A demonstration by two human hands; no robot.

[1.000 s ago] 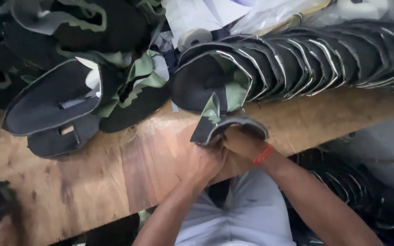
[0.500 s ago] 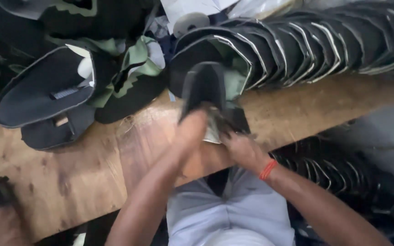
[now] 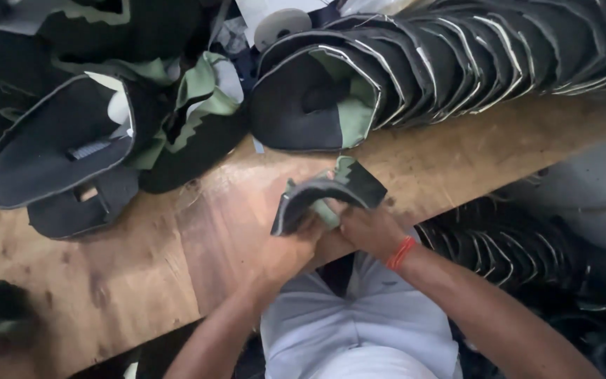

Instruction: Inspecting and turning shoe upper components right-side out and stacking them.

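Black fabric shoe upper (image 3: 327, 193) with green lining sat over the wooden tabletop (image 3: 142, 281) edge, pinched by the fingers of both left hand (image 3: 290, 247) and right hand (image 3: 369, 228). Folded so tightly, it could probably slip free or crease.

the folded shoe upper (image 3: 327, 191) is black with pale green lining. the row of uppers (image 3: 471, 60) is black, edged white. the bench (image 3: 142, 274) is brown, streaked wood. the wrist band (image 3: 401, 253) is orange-red. the shirt (image 3: 359, 330) is light grey.
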